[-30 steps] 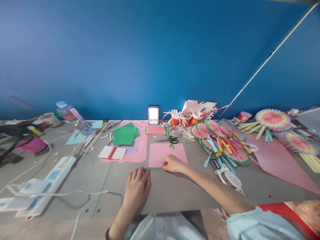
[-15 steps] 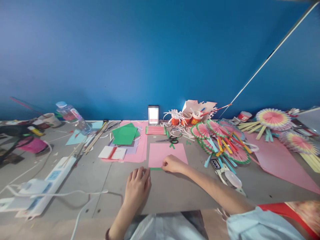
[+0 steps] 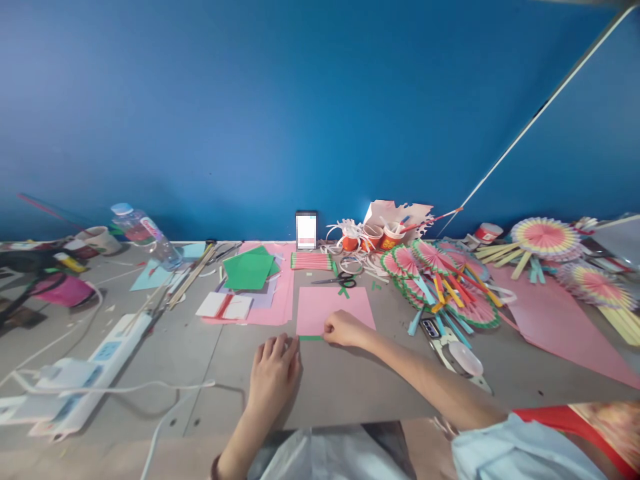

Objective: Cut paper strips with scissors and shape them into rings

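Note:
A pink sheet of paper (image 3: 315, 308) lies flat in front of me, with a narrow green strip (image 3: 311, 338) along its near edge. My left hand (image 3: 277, 370) is palm down on the table, fingers stretched out, its index fingertip at the strip's left end. On the sheet's near edge rests my right hand (image 3: 346, 329), fingers curled closed over the strip. Its fingertips are hidden, so what they pinch does not show. Black-handled scissors (image 3: 345, 281) lie just beyond the sheet, touching or beside small green paper scraps (image 3: 344, 292).
Green paper sheets (image 3: 250, 268) lie on pink ones at the left. Pleated paper fans (image 3: 470, 303) pile up at the right, near a phone (image 3: 431, 328). A lit screen (image 3: 307, 231) stands against the blue wall. A power strip (image 3: 103, 363) and its cable occupy the near left.

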A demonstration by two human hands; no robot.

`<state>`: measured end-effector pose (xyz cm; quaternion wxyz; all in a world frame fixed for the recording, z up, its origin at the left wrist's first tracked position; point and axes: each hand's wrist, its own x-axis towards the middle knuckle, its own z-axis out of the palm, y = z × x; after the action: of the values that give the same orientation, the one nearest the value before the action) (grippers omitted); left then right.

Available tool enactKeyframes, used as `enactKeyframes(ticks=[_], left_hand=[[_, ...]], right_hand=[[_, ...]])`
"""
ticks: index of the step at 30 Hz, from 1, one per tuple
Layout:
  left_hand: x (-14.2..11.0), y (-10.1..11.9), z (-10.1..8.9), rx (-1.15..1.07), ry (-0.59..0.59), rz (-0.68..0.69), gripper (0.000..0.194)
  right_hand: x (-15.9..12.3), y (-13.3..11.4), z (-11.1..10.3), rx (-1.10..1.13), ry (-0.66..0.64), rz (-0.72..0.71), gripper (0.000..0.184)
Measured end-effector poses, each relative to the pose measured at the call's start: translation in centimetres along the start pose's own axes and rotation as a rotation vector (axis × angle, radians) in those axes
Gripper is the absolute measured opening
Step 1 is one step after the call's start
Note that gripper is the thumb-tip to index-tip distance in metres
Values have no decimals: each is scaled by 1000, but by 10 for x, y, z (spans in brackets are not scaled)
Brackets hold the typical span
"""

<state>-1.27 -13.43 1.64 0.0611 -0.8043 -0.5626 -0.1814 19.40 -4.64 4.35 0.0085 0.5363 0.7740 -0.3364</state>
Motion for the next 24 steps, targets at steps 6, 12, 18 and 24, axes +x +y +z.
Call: enactKeyframes(ticks=[6, 12, 18, 24], left_hand=[[6, -3, 0, -57, 88, -136, 24], [0, 25, 14, -165, 54, 100, 31], [-2, 35, 24, -139, 5, 64, 37], [-5, 30, 28, -162, -49, 43, 42]], right_hand=[[0, 1, 1, 1, -3, 13, 15], [-1, -1, 0, 2, -8, -5, 18], [0, 1, 1, 9, 26, -30, 17], [-1, 3, -2, 33, -5, -45, 24]])
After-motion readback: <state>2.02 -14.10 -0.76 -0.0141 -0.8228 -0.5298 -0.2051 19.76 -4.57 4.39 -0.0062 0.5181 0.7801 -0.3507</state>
